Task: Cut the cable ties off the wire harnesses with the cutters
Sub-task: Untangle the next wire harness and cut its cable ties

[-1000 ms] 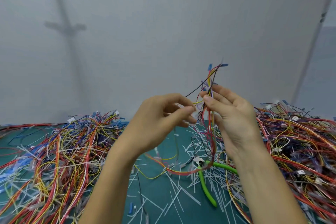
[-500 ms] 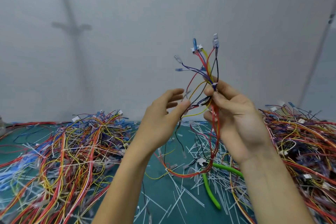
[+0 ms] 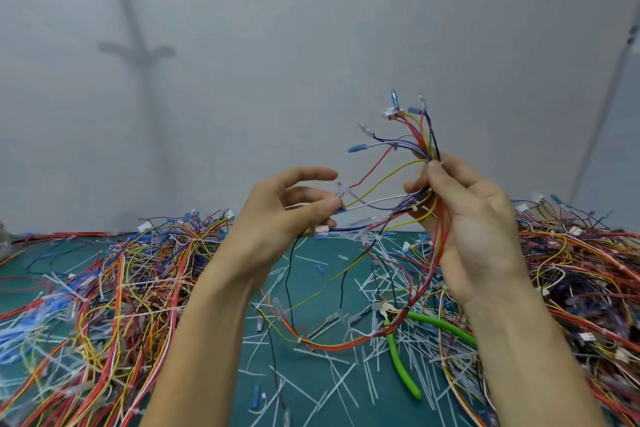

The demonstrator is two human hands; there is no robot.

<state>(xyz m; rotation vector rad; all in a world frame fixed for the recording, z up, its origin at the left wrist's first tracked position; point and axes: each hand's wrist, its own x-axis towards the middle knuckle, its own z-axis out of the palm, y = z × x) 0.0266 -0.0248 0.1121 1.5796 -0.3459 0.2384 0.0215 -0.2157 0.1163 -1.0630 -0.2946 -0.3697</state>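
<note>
I hold one wire harness (image 3: 414, 146) of red, yellow, blue and black wires up in front of me. My right hand (image 3: 460, 225) grips its bundled stem, with thumb and fingers pinching just below the fanned ends. My left hand (image 3: 287, 215) pinches a few loose wire ends between thumb and fingers, drawn out to the left. The rest of the harness loops down to the mat. The green-handled cutters (image 3: 401, 360) lie on the green mat (image 3: 304, 371) below my right hand, with neither hand on them.
A large pile of harnesses (image 3: 93, 291) covers the mat at the left. Another pile (image 3: 585, 281) lies at the right. Several cut white cable ties (image 3: 332, 388) are scattered over the middle. A grey wall stands close behind.
My left hand has moved left and pulled several wires sideways out of the bundle. The harness ends have fanned out above my right hand.
</note>
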